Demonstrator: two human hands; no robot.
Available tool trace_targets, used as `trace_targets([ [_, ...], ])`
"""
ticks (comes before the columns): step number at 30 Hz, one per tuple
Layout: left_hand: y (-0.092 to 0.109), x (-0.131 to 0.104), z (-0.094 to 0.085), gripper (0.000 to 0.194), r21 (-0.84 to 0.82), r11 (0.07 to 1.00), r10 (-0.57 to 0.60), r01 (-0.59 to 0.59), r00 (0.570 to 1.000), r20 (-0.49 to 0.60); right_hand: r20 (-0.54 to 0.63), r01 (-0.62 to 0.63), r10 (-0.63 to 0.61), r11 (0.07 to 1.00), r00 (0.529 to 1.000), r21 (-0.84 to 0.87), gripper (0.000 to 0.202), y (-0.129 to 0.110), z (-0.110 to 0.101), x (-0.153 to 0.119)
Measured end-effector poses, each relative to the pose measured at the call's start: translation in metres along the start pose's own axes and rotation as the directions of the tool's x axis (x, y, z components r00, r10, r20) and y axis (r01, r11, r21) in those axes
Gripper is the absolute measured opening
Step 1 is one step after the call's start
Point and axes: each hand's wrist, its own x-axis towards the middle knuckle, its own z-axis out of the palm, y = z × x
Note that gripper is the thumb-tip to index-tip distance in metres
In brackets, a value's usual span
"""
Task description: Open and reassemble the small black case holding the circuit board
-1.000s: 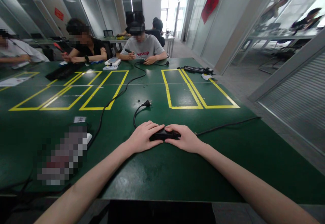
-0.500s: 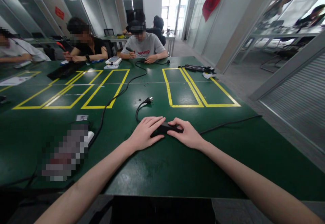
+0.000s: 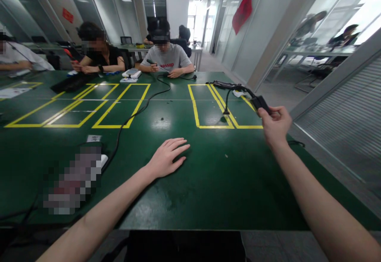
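Note:
My right hand (image 3: 276, 124) pinches a black power adapter (image 3: 261, 105) above the right side of the green table (image 3: 214, 198). From the adapter's far end a short black cord arcs to the left, and its plug (image 3: 226, 112) hangs down over the yellow tape lines. Part of the adapter is covered by my fingers. Lying on the tabletop in front of me, my left hand (image 3: 166, 157) holds nothing and has its fingers stretched out. A thin cable (image 3: 297, 143) shows beyond my right wrist near the table's edge.
Yellow tape outlines (image 3: 195, 107) mark the table. A long black cable (image 3: 119, 135) runs from a blurred-out object (image 3: 74, 180) at left towards a co-worker (image 3: 168, 58) across the table. A folded black item (image 3: 224, 84) lies at the far right. Other people sit at left.
My right hand has lifted the adapter off the table and carried it to the right, with its cord and plug trailing. My left hand has let go of it and stayed in place.

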Motion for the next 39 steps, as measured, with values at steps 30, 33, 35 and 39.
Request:
trace_targets([
  [30,0.001,0.002,-0.002,0.033,-0.080,0.996,-0.033,0.040,0.995,0.089,0.128,-0.213,0.243,0.953,0.961,-0.214,0.071,0.044,-0.016,-0.015],
  [33,0.001,0.001,-0.002,0.034,-0.083,0.996,-0.036,0.044,0.995,0.092,0.078,-0.149,0.170,0.963,0.982,-0.223,0.064,0.040,-0.019,-0.013],
  [35,0.001,0.002,-0.002,0.034,-0.086,0.995,-0.036,0.044,0.995,0.091,0.034,-0.098,0.111,0.959,0.993,-0.264,0.057,0.040,-0.019,-0.010],
  [39,0.001,0.002,-0.002,0.032,-0.087,0.995,-0.031,0.039,0.995,0.091,0.067,-0.047,0.083,0.902,0.994,-0.430,0.044,0.043,-0.015,-0.009],
])
